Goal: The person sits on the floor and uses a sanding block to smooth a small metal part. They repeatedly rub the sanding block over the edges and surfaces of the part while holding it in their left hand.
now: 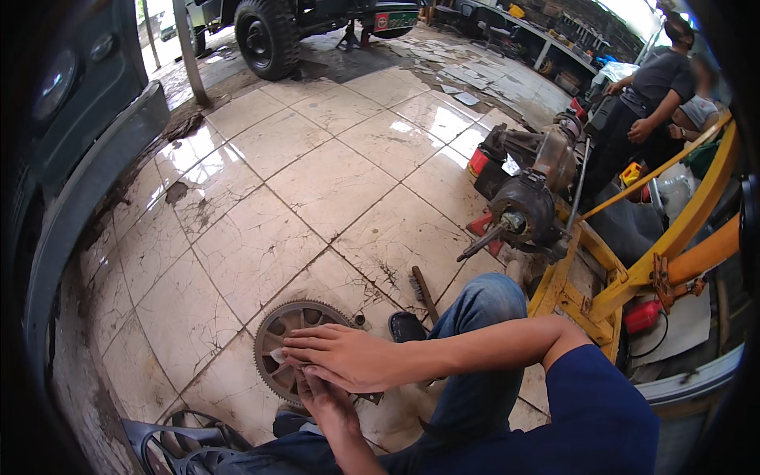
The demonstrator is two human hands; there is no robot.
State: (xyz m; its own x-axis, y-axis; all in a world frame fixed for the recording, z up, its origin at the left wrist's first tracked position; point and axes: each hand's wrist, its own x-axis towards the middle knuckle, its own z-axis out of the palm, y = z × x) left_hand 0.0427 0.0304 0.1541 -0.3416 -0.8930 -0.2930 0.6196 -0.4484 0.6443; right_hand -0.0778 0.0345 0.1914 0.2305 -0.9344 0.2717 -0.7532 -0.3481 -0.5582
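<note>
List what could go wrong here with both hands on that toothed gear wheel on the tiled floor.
1. The right hand lies flat across the gear wheel, the left hand under it near the toothed rim; a slip could scrape or pinch fingers.
2. The floor tiles look glossy and stained, so the wheel might slide.
3. The wire brush lies close by the knee and could be knelt on.

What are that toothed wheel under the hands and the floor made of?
The toothed wheel looks like metal, probably steel: dull grey, cut teeth round the rim, spoked openings. The floor looks like glazed ceramic tile: glossy cream squares with grout lines, reflections, cracks and dark stains. Both hands, right and left, rest on the wheel.
</note>
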